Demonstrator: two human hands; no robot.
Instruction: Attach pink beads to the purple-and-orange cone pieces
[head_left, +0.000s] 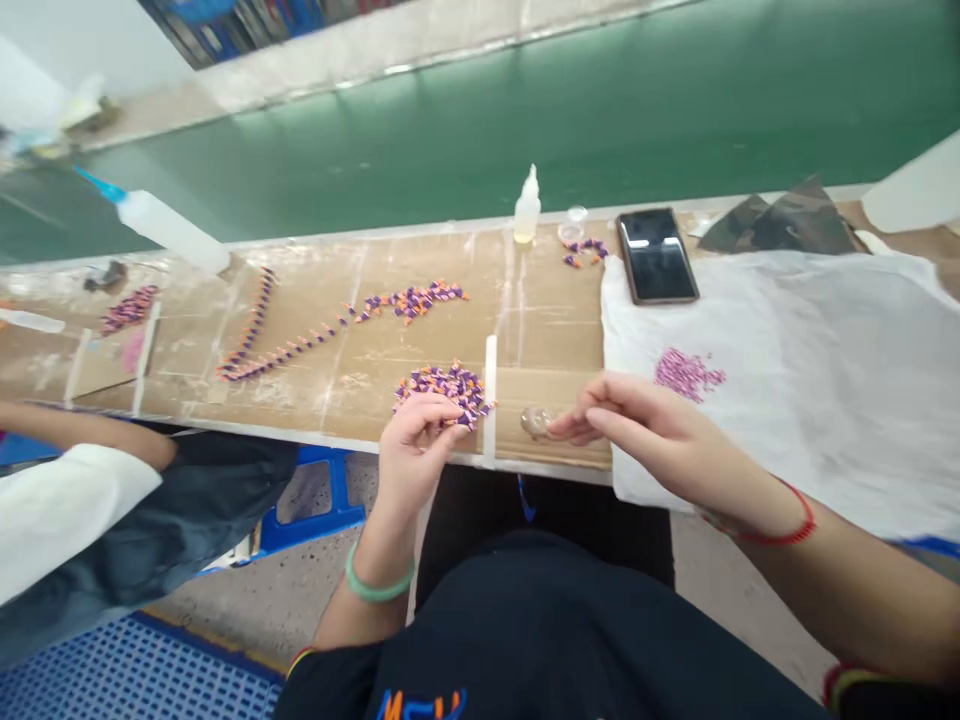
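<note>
Against the near edge of the board, my left hand point(420, 440) is closed in a pinch at the front of a heap of small purple, orange and pink pieces point(446, 385). Its fingertips meet at the heap's edge; whatever is between them is too small to make out. My right hand point(652, 435) has its fingers pressed together, their tips beside a clear, shiny blob point(535, 422) on the cardboard. Anything in those fingers is hidden. A scatter of tiny pink bits point(686, 374) lies on a white cloth point(750, 320) behind my right hand.
Purple-and-orange pieces form a bent row point(300, 345) and a looser pile point(416, 300). A small dropper bottle point(527, 210), phone point(658, 256) and clear round lid point(574, 222) stand along the back. A white strip point(490, 400) divides the cardboard. A co-worker's arm point(90, 435) reaches in from the left.
</note>
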